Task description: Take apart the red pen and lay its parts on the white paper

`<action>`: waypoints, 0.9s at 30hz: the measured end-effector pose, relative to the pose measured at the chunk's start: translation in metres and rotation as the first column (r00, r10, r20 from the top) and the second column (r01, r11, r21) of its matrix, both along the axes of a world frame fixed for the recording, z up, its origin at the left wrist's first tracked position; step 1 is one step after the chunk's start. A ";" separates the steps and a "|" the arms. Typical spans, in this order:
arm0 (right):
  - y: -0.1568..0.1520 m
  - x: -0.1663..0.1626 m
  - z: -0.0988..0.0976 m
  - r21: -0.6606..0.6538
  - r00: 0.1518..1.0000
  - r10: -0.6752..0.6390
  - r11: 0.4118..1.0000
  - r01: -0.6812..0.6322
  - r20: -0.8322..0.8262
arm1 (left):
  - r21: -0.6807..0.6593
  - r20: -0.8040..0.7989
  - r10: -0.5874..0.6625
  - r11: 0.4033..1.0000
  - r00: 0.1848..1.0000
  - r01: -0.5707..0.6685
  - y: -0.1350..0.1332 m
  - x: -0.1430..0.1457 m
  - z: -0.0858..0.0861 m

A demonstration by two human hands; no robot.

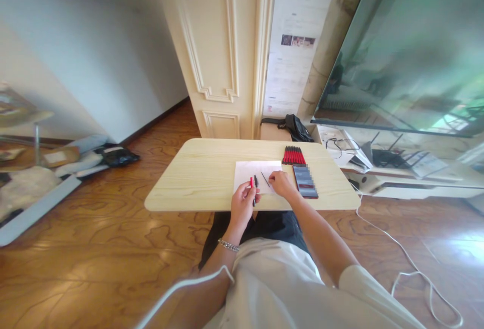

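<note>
My left hand (243, 203) is closed round a red pen part (251, 183) at the near edge of a white sheet of paper (257, 172) on the light wooden table (196, 178). A small black pen piece (256, 181) lies or is held just right of it. My right hand (280, 184) rests on the paper, its fingers pinched near a thin dark refill (265, 179). A row of several red and black pens (293, 155) lies beyond the paper, and a dark phone (304, 181) lies right of my right hand.
A cream panelled pillar (223, 52) stands behind the table. A black bag (297, 127) sits on the floor at its base. A large screen (408, 52) and a low white shelf with cables (378, 160) are on the right. Boards and bags (56, 168) lie on the left floor.
</note>
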State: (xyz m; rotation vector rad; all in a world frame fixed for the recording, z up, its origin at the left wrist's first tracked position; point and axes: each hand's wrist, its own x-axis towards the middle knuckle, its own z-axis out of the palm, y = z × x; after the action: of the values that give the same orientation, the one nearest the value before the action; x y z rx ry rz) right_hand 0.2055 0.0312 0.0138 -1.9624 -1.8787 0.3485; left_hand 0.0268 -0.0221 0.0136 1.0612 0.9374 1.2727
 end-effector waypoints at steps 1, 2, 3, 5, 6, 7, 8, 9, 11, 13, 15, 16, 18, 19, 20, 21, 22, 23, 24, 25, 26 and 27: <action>-0.001 -0.002 -0.001 0.000 1.000 -0.006 1.000 0.006 0.030 | 0.003 -0.003 -0.003 1.000 1.000 0.003 0.000 0.001 0.000; -0.002 -0.003 -0.001 -0.001 0.998 -0.009 1.000 0.009 0.058 | 0.008 -0.005 -0.006 1.000 1.000 0.006 -0.001 0.001 0.000; -0.003 -0.004 -0.001 -0.002 0.996 -0.011 1.000 0.012 0.084 | 0.012 -0.006 -0.009 1.000 1.000 0.009 -0.001 0.002 0.000; -0.005 -0.004 0.001 -0.002 0.993 -0.018 1.000 0.018 0.121 | 0.016 -0.002 -0.015 1.000 1.000 0.015 -0.002 0.003 -0.001; -0.006 -0.003 0.001 0.005 0.992 -0.027 1.000 0.027 0.125 | 0.018 0.002 -0.020 1.000 1.000 0.020 -0.002 0.003 -0.002; -0.006 -0.003 0.002 0.021 0.993 -0.036 0.999 0.034 0.111 | 0.018 0.004 -0.024 1.000 1.000 0.024 -0.002 0.003 -0.003; -0.007 -0.002 0.003 0.049 0.997 -0.037 0.998 0.034 0.072 | 0.019 0.005 -0.031 0.999 1.000 0.031 -0.003 0.004 -0.004; -0.007 -0.001 0.004 0.084 1.000 -0.029 0.996 0.029 0.003 | 0.021 0.005 -0.038 0.999 0.999 0.038 -0.003 0.004 -0.004; -0.009 -0.002 0.006 0.141 0.977 0.021 0.990 0.009 -0.212 | 0.031 0.003 -0.053 0.998 0.999 0.053 -0.005 0.004 -0.005; -0.013 -0.006 0.011 0.150 0.876 0.093 0.988 -0.024 -0.474 | 0.048 0.000 -0.070 0.996 0.998 0.070 -0.007 0.004 -0.003; -0.020 -0.012 0.017 0.132 0.702 0.133 0.990 -0.056 -0.700 | 0.074 -0.018 -0.085 0.994 0.996 0.086 -0.010 0.005 0.000; -0.024 -0.016 0.020 0.127 0.608 0.142 0.990 -0.069 -0.781 | 0.089 -0.035 -0.093 0.991 0.995 0.096 -0.011 0.005 0.002; -0.032 -0.023 0.025 0.125 0.460 0.145 0.989 -0.074 -0.876 | 0.121 -0.074 -0.102 0.987 0.992 0.110 -0.015 0.005 0.005; -0.035 -0.025 0.027 0.125 0.417 0.144 0.990 -0.073 -0.897 | 0.134 -0.091 -0.101 0.985 0.991 0.113 -0.016 0.005 0.007; -0.038 -0.027 0.029 0.128 0.393 0.145 0.989 -0.070 -0.908 | 0.142 -0.104 -0.099 0.983 0.990 0.113 -0.017 0.005 0.008; -0.040 -0.028 0.030 0.136 0.386 0.149 0.989 -0.062 -0.910 | 0.147 -0.114 -0.095 0.983 0.989 0.111 -0.018 0.006 0.008; -0.042 -0.029 0.031 0.144 0.394 0.155 0.988 -0.057 -0.906 | 0.149 -0.120 -0.093 0.983 0.988 0.110 -0.019 0.006 0.008; -0.043 -0.029 0.032 0.152 0.414 0.162 0.987 -0.057 -0.896 | 0.150 -0.126 -0.092 0.983 0.988 0.110 -0.019 0.006 0.008; -0.043 -0.028 0.033 0.161 0.442 0.172 0.985 -0.063 -0.880 | 0.150 -0.132 -0.094 0.982 0.987 0.113 -0.019 0.006 0.007; -0.044 -0.028 0.034 0.168 0.477 0.182 0.983 -0.072 -0.860 | 0.152 -0.138 -0.095 0.982 0.986 0.116 -0.019 0.005 0.006; -0.044 -0.027 0.035 0.175 0.514 0.192 0.981 -0.082 -0.836 | 0.152 -0.144 -0.097 0.981 0.985 0.118 -0.018 0.005 0.005; -0.045 -0.025 0.036 0.181 0.551 0.202 0.979 -0.092 -0.809 | 0.152 -0.149 -0.098 0.981 0.984 0.120 -0.018 0.005 0.004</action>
State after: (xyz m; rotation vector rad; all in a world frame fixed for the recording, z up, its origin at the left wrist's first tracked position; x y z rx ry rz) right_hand 0.1803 -0.0134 0.0498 -1.1771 -1.3507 0.9924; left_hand 0.0317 -0.0400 0.0173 1.3255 0.8796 1.2096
